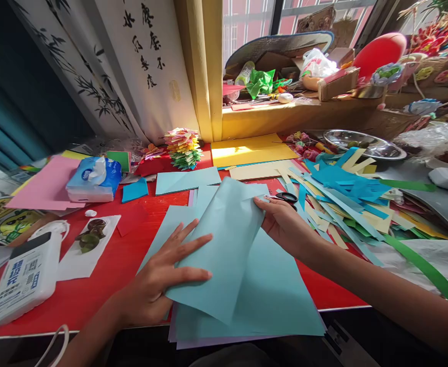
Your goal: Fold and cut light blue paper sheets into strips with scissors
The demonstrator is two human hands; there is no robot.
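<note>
A light blue sheet (227, 244) is bent over on itself above a stack of light blue paper (285, 300), with lilac sheets at the bottom edge. My left hand (166, 270) lies on the bent sheet, its fingers spread. At the sheet's upper right edge, my right hand (281, 219) pinches the paper between thumb and fingers. Dark-handled scissors (286, 198) lie just behind my right hand, partly hidden.
Cut paper strips (346, 188) pile up at the right, near a metal bowl (364, 144). A tissue pack (95, 178), a white device (25, 280) and a napkin (109, 239) are at the left. Yellow paper (252, 149) lies at the back.
</note>
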